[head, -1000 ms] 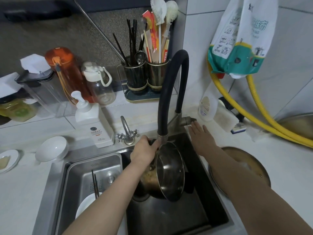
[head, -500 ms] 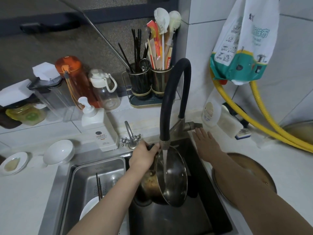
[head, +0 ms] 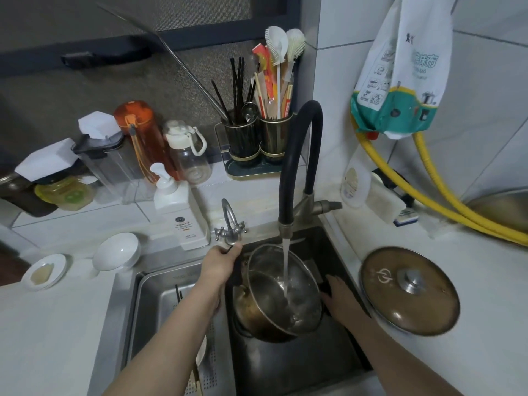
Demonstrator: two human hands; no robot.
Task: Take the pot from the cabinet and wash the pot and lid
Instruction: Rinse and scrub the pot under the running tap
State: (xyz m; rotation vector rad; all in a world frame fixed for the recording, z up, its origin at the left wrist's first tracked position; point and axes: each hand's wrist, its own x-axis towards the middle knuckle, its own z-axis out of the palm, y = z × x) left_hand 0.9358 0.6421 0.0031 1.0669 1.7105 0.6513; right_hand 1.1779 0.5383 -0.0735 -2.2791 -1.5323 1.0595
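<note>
A steel pot (head: pixel 274 298) hangs tilted over the dark right sink basin (head: pixel 300 364), its mouth facing up and right. Water runs from the black gooseneck faucet (head: pixel 288 178) into it. My left hand (head: pixel 220 262) is shut on the pot's handle at the far left rim. My right hand (head: pixel 341 300) is down inside the basin beside the pot's right side, fingers spread against its far handle. The glass lid (head: pixel 408 290) with a metal knob lies flat on the counter to the right of the sink.
The left basin (head: pixel 160 307) holds a strainer tray with chopsticks and a plate. A soap dispenser (head: pixel 177 212), a small tap (head: pixel 230 224), bowls and bottles stand behind it. Utensil holders (head: pixel 257 138) sit at the back. Yellow hoses (head: pixel 445 201) cross the right counter.
Water began to flow into the pot. My right hand left the faucet lever and dropped into the basin beside the pot. The pot tipped more mouth-up.
</note>
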